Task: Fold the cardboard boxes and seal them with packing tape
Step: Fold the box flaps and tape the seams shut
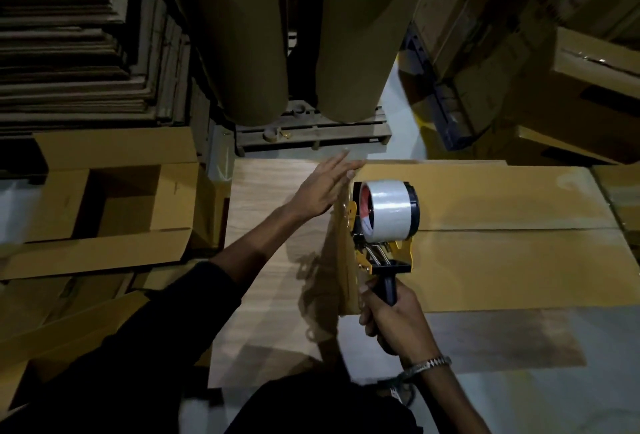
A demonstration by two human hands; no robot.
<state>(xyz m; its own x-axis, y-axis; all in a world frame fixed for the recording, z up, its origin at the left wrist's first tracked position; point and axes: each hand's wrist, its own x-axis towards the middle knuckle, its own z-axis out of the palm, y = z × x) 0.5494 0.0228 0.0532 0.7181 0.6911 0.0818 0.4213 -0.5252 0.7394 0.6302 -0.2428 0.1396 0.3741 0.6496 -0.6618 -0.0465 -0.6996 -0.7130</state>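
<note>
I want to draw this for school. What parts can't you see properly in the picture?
All in the head view:
- Left hand: blurred, so whether it touches the cardboard box is unclear.
- Tape dispenser: the right hand covers the lower handle.
- The box's right end is cut off by the picture's edge.
- Flat cardboard stack: too dark to count sheets.
- Small things on the pallet: too small to name.

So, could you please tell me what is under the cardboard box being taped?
The cardboard box lies on a pale wood-grain board, which shows to its left and in front. Whatever is directly beneath the box is covered by it.
</note>
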